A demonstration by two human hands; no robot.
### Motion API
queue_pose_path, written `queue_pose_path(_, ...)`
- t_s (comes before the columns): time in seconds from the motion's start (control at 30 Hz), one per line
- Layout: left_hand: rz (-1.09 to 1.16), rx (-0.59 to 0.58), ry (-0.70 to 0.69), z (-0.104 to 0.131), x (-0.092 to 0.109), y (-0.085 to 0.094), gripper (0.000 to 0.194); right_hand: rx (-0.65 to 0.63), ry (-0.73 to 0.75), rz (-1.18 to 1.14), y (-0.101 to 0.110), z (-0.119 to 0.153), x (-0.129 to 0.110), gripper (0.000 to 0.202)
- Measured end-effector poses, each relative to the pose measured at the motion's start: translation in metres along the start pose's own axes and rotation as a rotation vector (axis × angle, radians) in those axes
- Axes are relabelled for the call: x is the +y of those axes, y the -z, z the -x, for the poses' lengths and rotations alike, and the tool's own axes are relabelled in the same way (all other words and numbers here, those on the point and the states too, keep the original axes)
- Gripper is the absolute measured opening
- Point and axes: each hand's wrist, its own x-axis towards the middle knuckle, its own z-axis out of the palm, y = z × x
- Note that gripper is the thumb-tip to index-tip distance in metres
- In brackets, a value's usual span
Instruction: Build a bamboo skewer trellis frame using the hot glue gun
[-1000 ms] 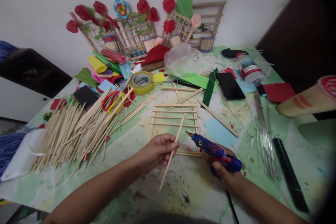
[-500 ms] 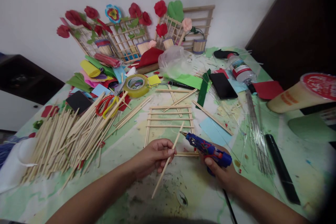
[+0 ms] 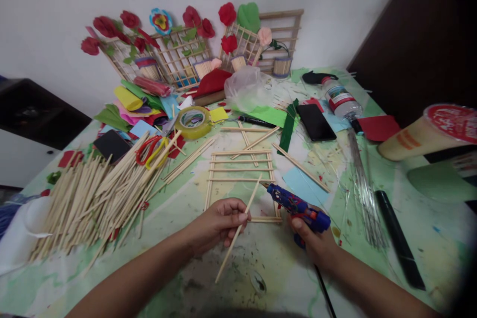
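Pinched in my left hand [image 3: 225, 221] is a single thin wooden stick [image 3: 233, 244], tilted with its upper end pointing away from me. My right hand [image 3: 315, 238] is wrapped round a blue glue gun [image 3: 296, 206]. The gun's nozzle is just right of the stick's upper end, with a small gap between them. Behind my hands, a frame of sticks [image 3: 240, 179] lies flat on the table, with several crossbars near its far side and one at its near side. My left hand hides part of the near edge.
A big pile of sticks [image 3: 93, 194] with scissors [image 3: 152, 151] lies left. Tape [image 3: 194, 121], a phone [image 3: 316, 122] and a plastic bottle [image 3: 341, 98] are farther back. Wires [image 3: 367, 194], a black bar [image 3: 400, 238] and a cup [image 3: 417, 134] stand or lie right.
The glue gun in my right hand has shifted slightly right and its nozzle is a little farther up. My left hand and its stick have barely moved.
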Motion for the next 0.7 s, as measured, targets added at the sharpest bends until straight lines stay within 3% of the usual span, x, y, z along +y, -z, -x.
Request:
queue_pose_path(0.2,0.002,-0.011,-0.001,0.000,-0.001,0.001,0.026,0.057,-0.021,0.036,-0.001,-0.002,-0.003,0.040)
queue_pose_path(0.47,-0.091,-0.028,-0.016,0.002,0.003,0.007,0.026,0.181,-0.066,0.000,0.001,-0.001,0.010,0.041)
queue_pose_path(0.57,-0.347,0.066,-0.162,0.010,0.019,0.014,0.023,0.175,-0.074,-0.092,0.003,-0.003,0.012,0.041)
queue_pose_path(0.7,-1.024,0.346,-0.563,0.017,0.039,0.020,0.014,0.195,-0.097,-0.171,0.003,-0.004,0.009,0.040)
